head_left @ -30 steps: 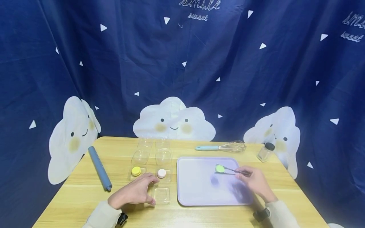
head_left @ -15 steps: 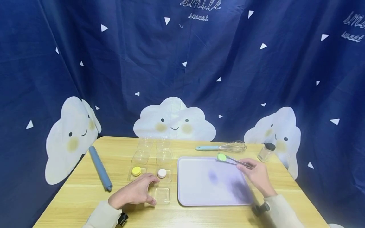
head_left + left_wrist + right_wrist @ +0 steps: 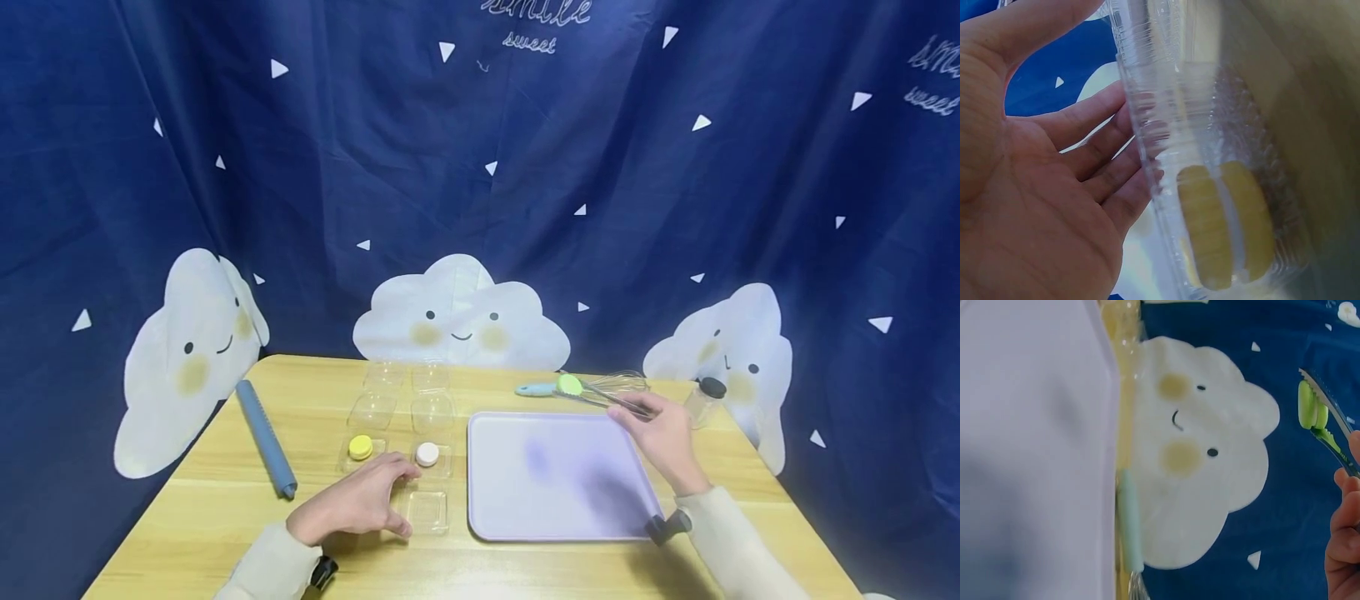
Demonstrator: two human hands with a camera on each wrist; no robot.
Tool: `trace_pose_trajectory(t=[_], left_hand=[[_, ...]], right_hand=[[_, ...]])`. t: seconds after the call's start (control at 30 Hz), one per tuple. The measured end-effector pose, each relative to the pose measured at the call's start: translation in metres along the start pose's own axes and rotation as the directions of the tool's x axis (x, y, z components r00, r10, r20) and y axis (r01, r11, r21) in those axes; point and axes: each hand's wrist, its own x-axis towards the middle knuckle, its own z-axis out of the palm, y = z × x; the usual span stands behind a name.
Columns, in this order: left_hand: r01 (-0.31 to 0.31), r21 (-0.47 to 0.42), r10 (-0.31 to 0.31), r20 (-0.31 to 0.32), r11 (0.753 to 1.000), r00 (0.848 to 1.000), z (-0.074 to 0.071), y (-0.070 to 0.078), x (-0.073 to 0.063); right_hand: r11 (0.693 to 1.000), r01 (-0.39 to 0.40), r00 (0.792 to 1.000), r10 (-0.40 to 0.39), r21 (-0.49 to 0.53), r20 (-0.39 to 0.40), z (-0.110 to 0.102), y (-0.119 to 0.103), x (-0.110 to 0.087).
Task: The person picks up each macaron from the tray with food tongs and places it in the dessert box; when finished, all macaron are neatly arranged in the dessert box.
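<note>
My right hand (image 3: 663, 442) holds small metal tongs (image 3: 611, 398), whose tips pinch a green macaron (image 3: 570, 384). In the right wrist view the serrated tong tips grip the green macaron (image 3: 1312, 405) from both sides. A clear plastic box (image 3: 428, 512) with several square compartments lies at centre left, its domed lid (image 3: 372, 412) laid back. It holds a yellow macaron (image 3: 360, 447) and a pale pink macaron (image 3: 427, 454). My left hand (image 3: 360, 500) is spread over the box's near left part, hiding it; in the left wrist view its fingertips touch the clear wall.
A lilac tray (image 3: 558, 533) lies right of the box. Behind it is a whisk (image 3: 536, 390) with a light blue handle. A jar with a black lid (image 3: 712, 387) stands at back right, and a blue-grey rod (image 3: 266, 437) lies at far left.
My right hand has lifted the tongs and green macaron from over the tray up and back, then slightly left. My left hand stays in place at the box.
</note>
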Motion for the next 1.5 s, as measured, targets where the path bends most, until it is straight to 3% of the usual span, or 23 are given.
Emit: trace_pose_trajectory(t=[0.3, 0.57, 0.83, 1.13, 1.33, 1.5], left_hand=[[0.012, -0.007, -0.012, 0.005, 1.000, 1.000, 0.001, 0.000, 0.001], [0.017, -0.008, -0.017, 0.007, 1.000, 1.000, 0.002, 0.001, 0.001], [0.024, -0.005, -0.024, -0.005, 1.000, 1.000, 0.009, 0.003, -0.001], [0.027, -0.009, -0.027, -0.004, 1.000, 1.000, 0.011, 0.005, -0.001], [0.028, -0.005, -0.028, -0.003, 1.000, 1.000, 0.011, 0.005, -0.001], [0.024, 0.001, -0.024, -0.009, 1.000, 1.000, 0.011, 0.004, -0.001]], right_hand=[[0.994, 0.012, 0.999, -0.016, 0.111, 0.029, 0.021, -0.022, 0.007], [0.969, 0.092, 0.994, -0.104, 0.230, 0.039, 0.045, -0.030, 0.009], [0.964, 0.125, 0.983, -0.151, 0.233, 0.099, 0.061, -0.038, -0.001], [0.932, 0.246, 0.942, -0.295, 0.267, 0.163, 0.082, -0.046, -0.013], [0.925, 0.249, 0.925, -0.315, 0.286, 0.212, 0.097, -0.048, -0.021], [0.921, 0.276, 0.899, -0.348, 0.274, 0.265, 0.110, -0.048, -0.028]])
